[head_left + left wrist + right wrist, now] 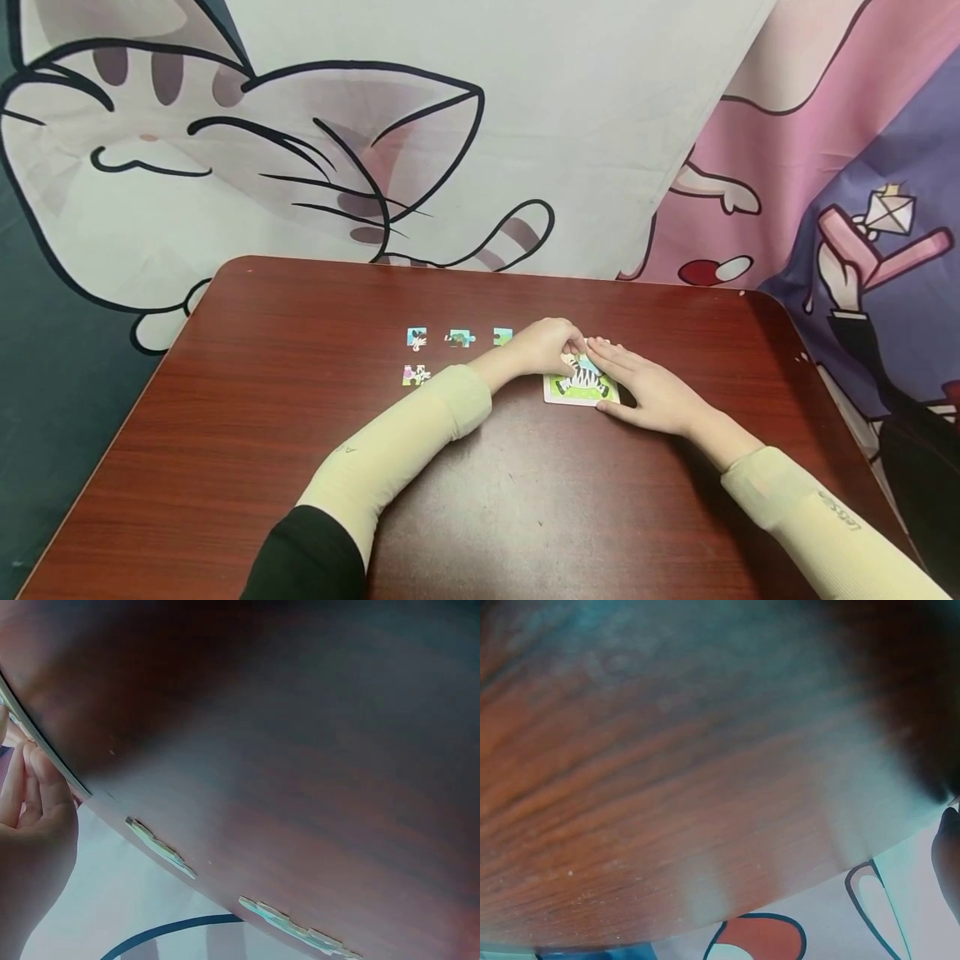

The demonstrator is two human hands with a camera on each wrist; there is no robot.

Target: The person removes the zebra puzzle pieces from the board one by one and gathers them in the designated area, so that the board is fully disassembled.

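Observation:
A small picture board [572, 400] with a zebra on green and blue lies flat on the brown table. My left hand [543, 347] is over its upper left part, fingers bent and thumb pointing down at the picture; whether a piece is between them is hidden. Along the board's right side rests my right hand [656, 394], its fingers extended and its thumb at the lower right corner. In the left wrist view, the fingers of the left hand [41, 817] are at the board's edge [49, 746]. The right wrist view catches only a dark bit of the right hand [949, 859].
Left of the board lie loose puzzle pieces: one blue [416, 337], one with a green animal [460, 338], one green [502, 336] and a pink-and-white one [415, 375] beside the left sleeve. Behind the table [337, 292] hangs a cartoon-printed cloth [600, 125].

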